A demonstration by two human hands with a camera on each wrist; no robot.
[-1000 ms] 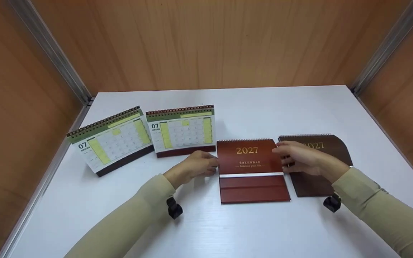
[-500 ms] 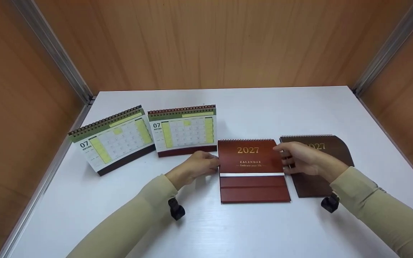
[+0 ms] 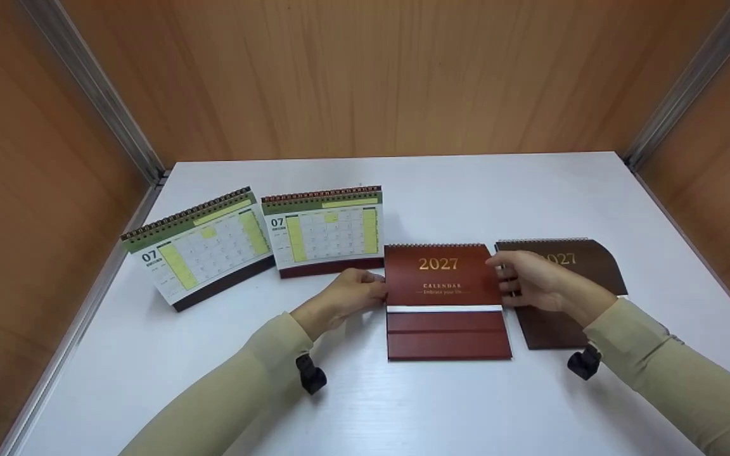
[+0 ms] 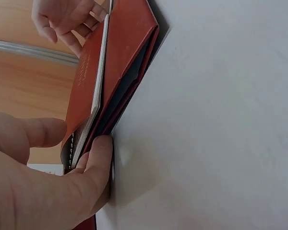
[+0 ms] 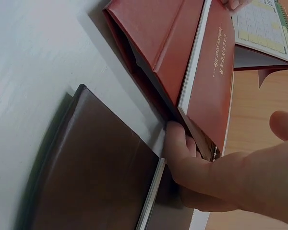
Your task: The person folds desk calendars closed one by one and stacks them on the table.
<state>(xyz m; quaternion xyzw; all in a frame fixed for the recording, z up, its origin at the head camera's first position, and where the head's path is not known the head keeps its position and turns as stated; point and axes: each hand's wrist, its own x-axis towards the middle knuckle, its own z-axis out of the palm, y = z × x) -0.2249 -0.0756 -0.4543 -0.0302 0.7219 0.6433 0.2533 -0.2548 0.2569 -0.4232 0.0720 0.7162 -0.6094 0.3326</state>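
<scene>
A red desk calendar (image 3: 439, 275) marked 2027 lies folded low in the middle of the table, its front flap toward me. At its left edge my left hand (image 3: 347, 294) has its fingertips; in the left wrist view the thumb is above and the fingers are below the page edges. My right hand (image 3: 539, 278) holds the right edge with curled fingers, and its thumb stands off the cover in the right wrist view. That hand also hides part of a brown 2027 desk calendar (image 3: 555, 329), which lies just to the right.
Two desk calendars opened to month 07 stand at the left: a tilted one with a dark base (image 3: 213, 244) and a straighter one with a red base (image 3: 324, 231). Wooden panels (image 3: 365, 76) border the white table (image 3: 365, 411) at the back and sides.
Both hands have closed in on the red calendar's side edges. Its front edge has shifted very slightly left. The other calendars stay in place.
</scene>
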